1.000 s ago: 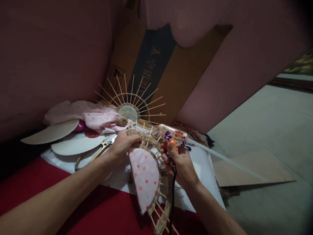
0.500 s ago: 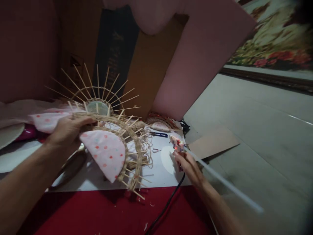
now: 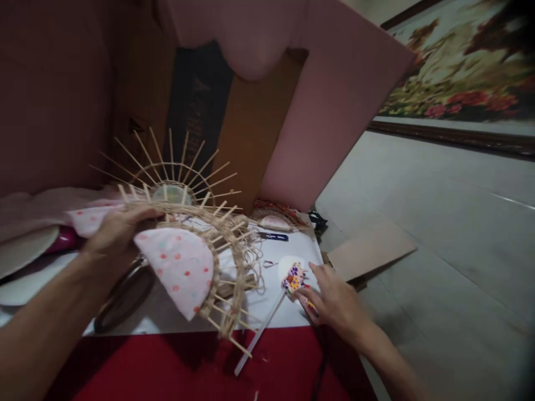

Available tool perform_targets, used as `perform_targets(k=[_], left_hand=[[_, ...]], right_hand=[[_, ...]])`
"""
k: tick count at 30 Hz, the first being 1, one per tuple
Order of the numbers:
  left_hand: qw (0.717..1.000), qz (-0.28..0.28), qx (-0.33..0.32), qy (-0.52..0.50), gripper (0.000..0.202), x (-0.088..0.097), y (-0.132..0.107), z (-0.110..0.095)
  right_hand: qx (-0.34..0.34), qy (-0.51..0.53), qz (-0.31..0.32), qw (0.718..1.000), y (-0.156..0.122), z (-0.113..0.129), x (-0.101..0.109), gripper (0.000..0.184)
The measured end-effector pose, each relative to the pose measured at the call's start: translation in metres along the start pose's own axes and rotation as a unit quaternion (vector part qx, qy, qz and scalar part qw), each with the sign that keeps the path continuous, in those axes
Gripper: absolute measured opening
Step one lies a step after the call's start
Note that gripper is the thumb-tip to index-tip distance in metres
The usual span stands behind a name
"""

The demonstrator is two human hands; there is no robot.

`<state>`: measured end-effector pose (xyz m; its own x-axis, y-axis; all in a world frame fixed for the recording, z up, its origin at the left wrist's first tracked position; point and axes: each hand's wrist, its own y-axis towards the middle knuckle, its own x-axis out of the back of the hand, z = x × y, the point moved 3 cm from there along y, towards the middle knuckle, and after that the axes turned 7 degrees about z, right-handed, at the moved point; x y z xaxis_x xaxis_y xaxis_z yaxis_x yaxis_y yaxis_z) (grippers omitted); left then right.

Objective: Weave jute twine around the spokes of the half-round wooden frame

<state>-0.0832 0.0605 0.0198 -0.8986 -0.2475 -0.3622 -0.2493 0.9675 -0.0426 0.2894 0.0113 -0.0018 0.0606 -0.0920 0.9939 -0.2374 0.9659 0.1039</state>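
Note:
In the head view, my left hand (image 3: 115, 231) grips the upper left rim of a half-round twine and stick frame (image 3: 238, 253). Short wooden sticks poke out around its edge, and a pink polka-dot cloth half-circle (image 3: 178, 267) fills its middle. A flower-patterned glue gun (image 3: 295, 277) lies at the right of the white tabletop, a long clear glue stick (image 3: 259, 337) jutting from it toward the front. My right hand (image 3: 340, 303) hovers at the glue gun with fingers apart; whether a fingertip touches it I cannot tell.
Behind stands another stick-and-twine piece (image 3: 179, 167) with long spread sticks. Blue-handled snips (image 3: 273, 236), tangled twine (image 3: 254, 253) and a small half-round piece (image 3: 273, 223) lie toward the back. A cardboard sheet (image 3: 371, 250) is at the right, a dark hoop (image 3: 125, 295) at the left.
The glue gun, earlier held in my right hand, now lies on the table turned around, its glue stick pointing front-left. My right hand has opened. The left hand keeps its hold.

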Motion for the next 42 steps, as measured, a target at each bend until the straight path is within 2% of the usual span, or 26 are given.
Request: perform_targets(k=[2, 3, 5, 7, 9, 12, 15, 18, 24, 32, 36, 42], left_hand=[[1.000, 0.004, -0.007, -0.006, 0.006, -0.005, -0.006, 0.004], [0.999, 0.035, 0.009, -0.023, 0.007, -0.009, -0.008, 0.007], [0.998, 0.057, 0.012, -0.027, 0.006, -0.014, -0.012, 0.011], [0.997, 0.069, 0.013, -0.025, 0.007, -0.017, -0.015, 0.013], [0.996, 0.083, 0.011, -0.026, 0.007, -0.021, -0.018, 0.015], [0.995, 0.100, 0.005, -0.030, 0.006, -0.025, -0.022, 0.017], [0.992, 0.117, 0.002, -0.035, 0.009, -0.028, -0.023, 0.019], [0.991, 0.127, 0.005, -0.033, 0.008, -0.031, -0.023, 0.021], [0.992, 0.126, 0.006, -0.015, 0.009, -0.033, -0.023, 0.025], [0.986, 0.169, 0.009, -0.001, 0.016, -0.034, -0.025, 0.028], [0.987, 0.160, -0.009, 0.006, 0.008, -0.036, -0.026, 0.028], [0.988, 0.156, -0.009, 0.014, 0.009, -0.037, -0.027, 0.031]], right_hand=[[0.080, 0.071, -0.102, 0.989, 0.011, 0.023, 0.026, 0.026], [0.131, 0.114, -0.147, 0.974, 0.017, 0.039, 0.038, 0.023], [0.220, 0.176, -0.213, 0.935, 0.029, 0.077, 0.057, 0.017], [0.279, 0.195, -0.218, 0.915, 0.044, 0.117, 0.066, 0.018], [0.315, 0.190, -0.207, 0.907, 0.060, 0.149, 0.066, 0.017], [0.332, 0.164, -0.188, 0.910, 0.084, 0.175, 0.057, 0.020], [0.315, 0.148, -0.170, 0.922, 0.101, 0.180, 0.046, 0.019], [0.296, 0.162, -0.170, 0.926, 0.107, 0.178, 0.040, 0.020], [0.284, 0.157, -0.191, 0.926, 0.103, 0.174, 0.036, 0.019], [0.269, 0.136, -0.212, 0.929, 0.099, 0.170, 0.038, 0.015], [0.265, 0.128, -0.230, 0.928, 0.094, 0.172, 0.039, 0.012], [0.253, 0.129, -0.239, 0.929, 0.088, 0.172, 0.037, 0.012]])
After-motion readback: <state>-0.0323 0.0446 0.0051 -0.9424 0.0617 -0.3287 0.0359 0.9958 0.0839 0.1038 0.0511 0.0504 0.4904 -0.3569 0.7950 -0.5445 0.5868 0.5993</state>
